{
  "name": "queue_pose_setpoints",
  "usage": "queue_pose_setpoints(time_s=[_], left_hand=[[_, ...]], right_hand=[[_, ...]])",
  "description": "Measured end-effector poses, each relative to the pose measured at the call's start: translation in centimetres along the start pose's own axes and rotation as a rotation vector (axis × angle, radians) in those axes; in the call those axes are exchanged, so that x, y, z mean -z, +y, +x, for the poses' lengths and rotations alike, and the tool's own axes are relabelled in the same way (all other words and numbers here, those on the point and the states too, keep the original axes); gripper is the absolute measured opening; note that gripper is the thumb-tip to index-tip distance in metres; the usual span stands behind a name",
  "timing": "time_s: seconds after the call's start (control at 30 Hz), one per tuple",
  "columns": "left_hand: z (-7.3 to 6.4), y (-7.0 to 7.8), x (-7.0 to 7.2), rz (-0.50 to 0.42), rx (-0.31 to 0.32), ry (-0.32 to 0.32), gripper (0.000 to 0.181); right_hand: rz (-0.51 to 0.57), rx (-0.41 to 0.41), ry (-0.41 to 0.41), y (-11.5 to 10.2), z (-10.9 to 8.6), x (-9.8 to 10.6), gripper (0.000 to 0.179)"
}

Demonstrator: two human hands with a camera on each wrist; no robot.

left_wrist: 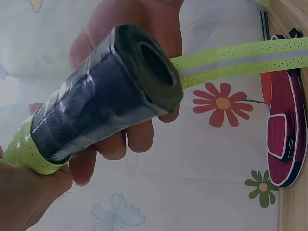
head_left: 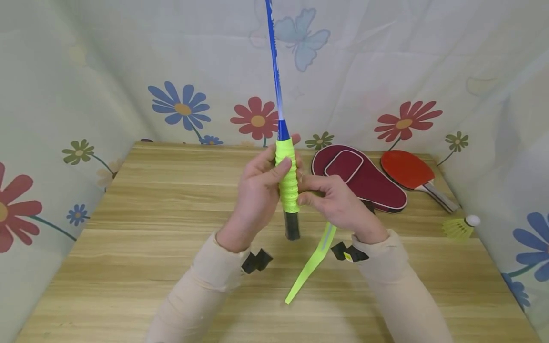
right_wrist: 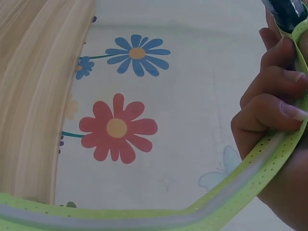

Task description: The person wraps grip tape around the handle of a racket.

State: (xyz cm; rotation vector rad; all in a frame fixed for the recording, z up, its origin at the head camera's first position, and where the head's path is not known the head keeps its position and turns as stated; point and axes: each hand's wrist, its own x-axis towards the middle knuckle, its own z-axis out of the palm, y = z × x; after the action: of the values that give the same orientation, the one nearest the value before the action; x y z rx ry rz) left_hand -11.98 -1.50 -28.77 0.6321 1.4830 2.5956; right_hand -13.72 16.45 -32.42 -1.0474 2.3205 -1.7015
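Observation:
A badminton racket with a blue shaft (head_left: 275,62) stands nearly upright, handle down. Neon yellow grip tape (head_left: 288,186) wraps most of its handle in ridged turns. The bare black handle end (head_left: 292,226) shows below; in the left wrist view its butt (left_wrist: 154,67) faces the camera. My left hand (head_left: 259,190) grips the wrapped handle, thumb across the tape. On the other side, my right hand (head_left: 334,200) pinches the loose tape close to the handle. From there the tape's tail (head_left: 315,259) hangs down, its grey centre strip visible, also in the right wrist view.
A dark red paddle case (head_left: 377,188) lies at the back right of the wooden table (head_left: 171,209). Beside it are a red table tennis paddle (head_left: 407,169) and a yellow shuttlecock (head_left: 461,226). A flower-patterned curtain (head_left: 206,62) surrounds the table's back and sides.

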Motion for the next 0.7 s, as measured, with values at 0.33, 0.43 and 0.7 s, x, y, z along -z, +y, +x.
queue_pose_setpoints(time_s=[0.33, 0.43, 0.7], left_hand=[[0.1, 0.0, -0.1, -0.047, 0.008, -0.048, 0.033], [0.3, 0.0, -0.2, -0.027, 0.027, -0.015, 0.029], [0.3, 0.0, -0.7, -0.026, 0.037, 0.071, 0.018]], right_hand=[[0.027, 0.102, -0.031, 0.0, -0.1, -0.8, 0.049], [0.010, 0.121, -0.036, -0.1, -0.1, -1.2, 0.043], [-0.040, 0.154, -0.005, -0.3, -0.2, -1.6, 0.032]])
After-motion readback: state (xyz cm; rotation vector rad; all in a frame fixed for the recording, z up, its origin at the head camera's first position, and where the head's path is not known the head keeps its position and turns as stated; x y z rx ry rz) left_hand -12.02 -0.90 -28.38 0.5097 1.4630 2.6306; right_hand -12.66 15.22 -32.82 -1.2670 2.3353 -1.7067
